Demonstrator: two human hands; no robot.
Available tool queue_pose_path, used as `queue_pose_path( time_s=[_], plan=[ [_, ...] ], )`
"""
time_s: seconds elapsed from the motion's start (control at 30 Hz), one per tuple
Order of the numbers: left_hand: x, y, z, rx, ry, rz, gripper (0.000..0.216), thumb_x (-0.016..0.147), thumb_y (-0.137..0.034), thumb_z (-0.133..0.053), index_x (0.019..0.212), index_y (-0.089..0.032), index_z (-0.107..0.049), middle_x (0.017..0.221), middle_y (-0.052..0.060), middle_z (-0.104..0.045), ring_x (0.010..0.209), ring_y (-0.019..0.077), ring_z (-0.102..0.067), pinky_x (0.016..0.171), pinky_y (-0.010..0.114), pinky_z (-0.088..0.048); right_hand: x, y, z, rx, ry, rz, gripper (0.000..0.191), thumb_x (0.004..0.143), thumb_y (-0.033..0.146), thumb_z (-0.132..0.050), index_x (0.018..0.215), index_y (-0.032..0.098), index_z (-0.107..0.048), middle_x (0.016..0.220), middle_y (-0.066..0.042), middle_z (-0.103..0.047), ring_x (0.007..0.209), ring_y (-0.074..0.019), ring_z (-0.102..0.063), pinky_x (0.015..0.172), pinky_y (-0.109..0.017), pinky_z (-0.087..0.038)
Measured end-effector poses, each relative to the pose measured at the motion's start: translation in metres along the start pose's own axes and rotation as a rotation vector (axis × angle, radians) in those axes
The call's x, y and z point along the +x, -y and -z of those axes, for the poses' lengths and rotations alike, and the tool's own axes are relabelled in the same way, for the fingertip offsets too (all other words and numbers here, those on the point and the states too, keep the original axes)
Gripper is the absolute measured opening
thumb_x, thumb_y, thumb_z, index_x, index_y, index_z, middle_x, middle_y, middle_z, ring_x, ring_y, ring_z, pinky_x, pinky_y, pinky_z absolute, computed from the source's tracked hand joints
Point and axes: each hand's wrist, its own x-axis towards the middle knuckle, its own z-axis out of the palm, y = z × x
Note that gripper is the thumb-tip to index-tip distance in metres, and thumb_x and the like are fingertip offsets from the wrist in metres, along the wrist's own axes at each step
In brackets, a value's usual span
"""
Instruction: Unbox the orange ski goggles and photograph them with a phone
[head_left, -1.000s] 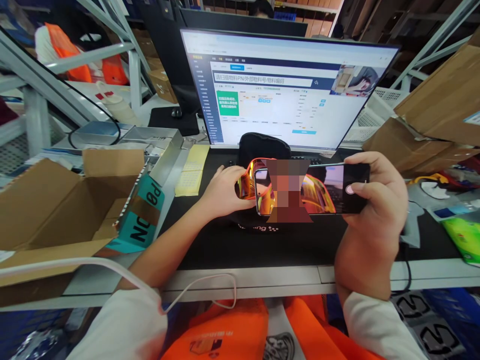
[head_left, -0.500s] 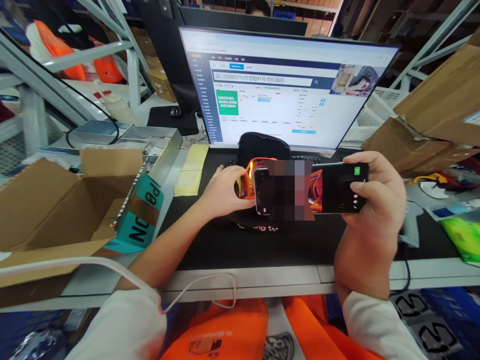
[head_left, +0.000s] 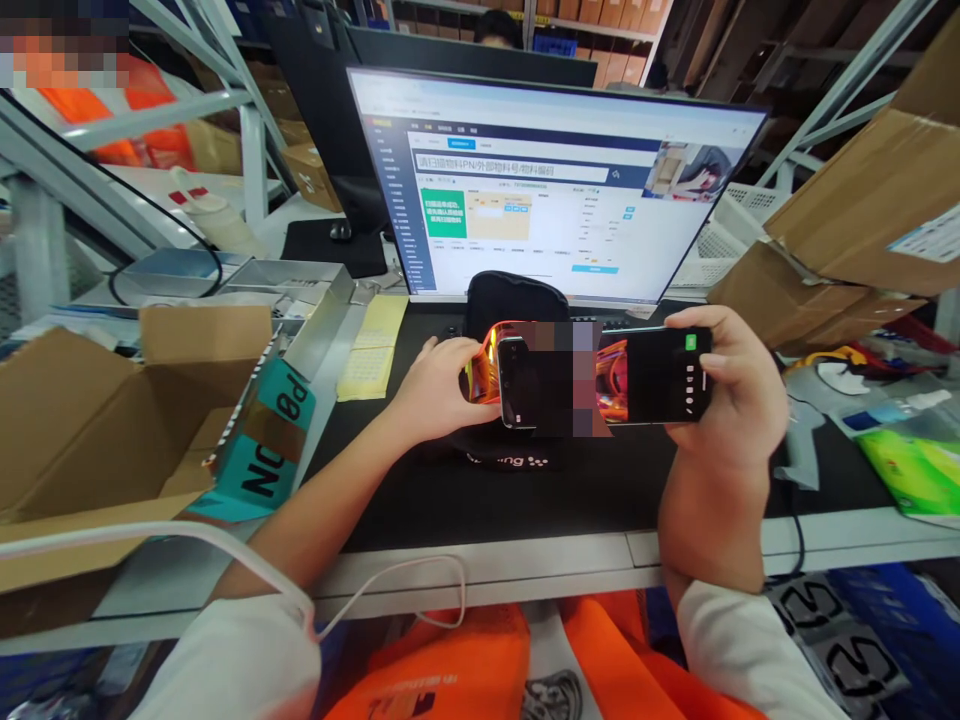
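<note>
My right hand [head_left: 739, 385] grips a black smartphone [head_left: 652, 378] sideways above the desk, thumb resting on its right edge. Behind the phone, my left hand [head_left: 431, 385] holds the left end of a pair of goggles with an orange-red mirrored lens [head_left: 480, 365]; the phone hides most of the lens. The goggles rest on a black pouch [head_left: 516, 300] lying on the black desk mat [head_left: 525, 490]. The phone screen is mostly dark, with a small green square near its top right.
A large monitor [head_left: 555, 185] stands right behind the hands. An open cardboard box [head_left: 112, 410] with teal tape sits left, yellow label sheets [head_left: 371, 345] beside it. Cardboard boxes [head_left: 847, 230] and a green packet [head_left: 911, 470] lie right. A white cable [head_left: 390, 580] crosses the desk's front edge.
The phone screen went from a bright camera picture to mostly dark. Both hands with phone and goggles kept their grip; the view shifted slightly.
</note>
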Motion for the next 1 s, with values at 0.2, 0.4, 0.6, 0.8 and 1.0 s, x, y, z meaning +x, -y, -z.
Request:
queue_pose_path(
  time_s=[0.2, 0.4, 0.6, 0.8, 1.0],
  plan=[
    [0.001, 0.002, -0.004, 0.026, 0.03, -0.007, 0.079, 0.067, -0.07, -0.082, 0.126, -0.02, -0.069, 0.141, 0.016, -0.069, 0.136, 0.0429, -0.062, 0.128, 0.073, -0.026, 0.018, -0.013, -0.001, -0.027, -0.098, 0.009, 0.025, 0.078, 0.041, -0.054, 0.094, 0.028, -0.067, 0.075, 0.0, -0.053, 0.057, -0.0176, -0.049, 0.049, -0.03, -0.038],
    [-0.001, -0.004, -0.004, 0.118, 0.16, -0.047, 0.082, 0.071, -0.067, -0.084, 0.131, -0.015, -0.065, 0.147, 0.022, -0.064, 0.141, 0.0435, -0.057, 0.127, 0.075, -0.027, 0.025, -0.024, -0.001, -0.094, -0.15, 0.059, 0.026, 0.077, 0.039, -0.053, 0.096, 0.027, -0.067, 0.077, 0.0, -0.056, 0.06, -0.0181, -0.052, 0.051, -0.031, -0.041],
    [-0.005, -0.009, -0.002, 0.184, 0.248, -0.058, 0.082, 0.072, -0.061, -0.086, 0.138, -0.018, -0.062, 0.151, 0.021, -0.059, 0.145, 0.0451, -0.052, 0.121, 0.072, -0.037, 0.014, -0.02, -0.006, -0.023, -0.107, 0.121, 0.025, 0.077, 0.04, -0.057, 0.096, 0.028, -0.067, 0.078, -0.001, -0.059, 0.062, -0.0196, -0.057, 0.053, -0.031, -0.043],
    [-0.012, -0.01, 0.01, 0.09, 0.31, -0.068, 0.117, 0.071, -0.066, -0.088, 0.167, -0.024, -0.035, 0.175, 0.021, -0.031, 0.166, 0.05, -0.013, 0.126, 0.084, -0.013, 0.009, -0.02, -0.011, -0.042, -0.125, 0.119, 0.026, 0.076, 0.037, -0.053, 0.096, 0.027, -0.067, 0.077, -0.001, -0.057, 0.061, -0.0191, -0.055, 0.051, -0.03, -0.041],
    [-0.023, -0.01, 0.008, -0.301, -0.011, -0.159, 0.141, 0.072, -0.071, -0.088, 0.173, -0.032, 0.002, 0.177, 0.019, -0.026, 0.164, 0.0415, -0.029, 0.131, 0.065, -0.032, 0.004, -0.027, -0.027, 0.001, -0.099, 0.075, 0.026, 0.076, 0.034, -0.052, 0.096, 0.027, -0.067, 0.079, 0.0, -0.059, 0.061, -0.0176, -0.053, 0.05, -0.029, -0.04]
  ],
)
